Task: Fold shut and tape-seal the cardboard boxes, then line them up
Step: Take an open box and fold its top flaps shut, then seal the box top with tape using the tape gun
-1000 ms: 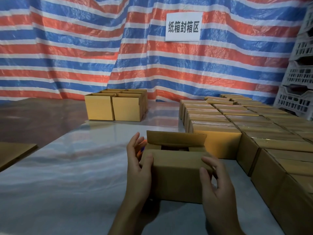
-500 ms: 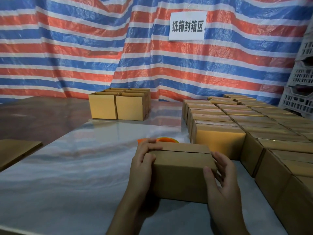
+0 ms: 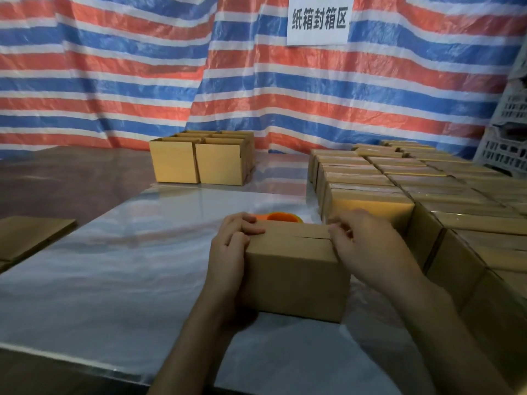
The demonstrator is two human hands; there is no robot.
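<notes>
Table [image 3: 114, 280]: carries everything below, running back to the tarp.
Box in hand [image 3: 296, 275]: near the front edge, a little right of centre, flaps folded down.
Left hand [image 3: 231, 252]: on the box's left end, fingers curled over the top edge.
Right hand [image 3: 368, 246]: at the box's top right corner, fingers bent onto the flaps.
Tape roll [image 3: 282, 216]: just behind the box, mostly hidden by it.
Open boxes [image 3: 199, 163]: a small cluster at the back, left of centre.
Closed boxes [image 3: 399, 189]: packed rows along the right side, front to back.
Flat cardboard [image 3: 31, 235]: far left edge.
Tarp [image 3: 114, 81]: hangs behind the table.
Sign [image 3: 319, 19]: on the tarp, above centre right.
Crates [image 3: 507, 138]: stacked at far right, behind the rows.
</notes>
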